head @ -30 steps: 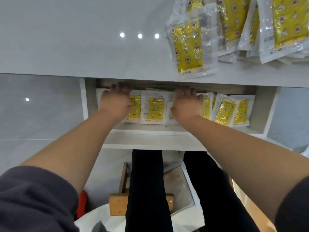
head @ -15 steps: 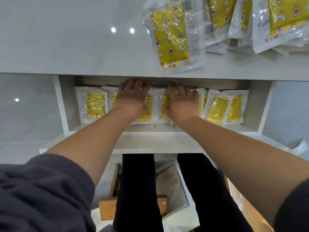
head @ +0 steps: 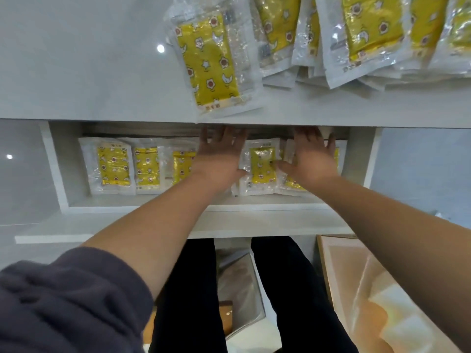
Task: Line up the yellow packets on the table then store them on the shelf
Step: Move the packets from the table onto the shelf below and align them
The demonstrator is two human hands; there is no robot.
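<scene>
- A row of flat clear-plastic packets with yellow star-and-moon printed filling (head: 147, 166) lies along the white shelf board (head: 178, 203), in the open compartment under the table, side by side and partly overlapping
- Three of these packets show in full to the left of the hands, a middle packet (head: 260, 165) lies between the two hands, and others are partly hidden under the palms
- The left hand (head: 220, 154) lies palm down on the row, with fingers straight and spread toward the back of the compartment; it grips nothing, and its thumb touches the left edge of the middle packet
- The right hand (head: 313, 155) is equally flat and wide, pressing on the packets at the right end of the row, near the white right wall of the compartment (head: 367, 154); its thumb rests on the right edge of the middle packet
- On the glossy pale grey table top (head: 76, 72) above, a single yellow packet (head: 211, 64) lies slightly tilted near the front edge, just beside a loose overlapping heap of yellow packets (head: 356, 34) to its right
- Both forearms are bare, and a dark grey sleeve (head: 63, 301) is bunched on the left arm
- Black trouser legs (head: 193, 289) show below the shelf, with a pale wooden panel (head: 356, 276) at the lower right
</scene>
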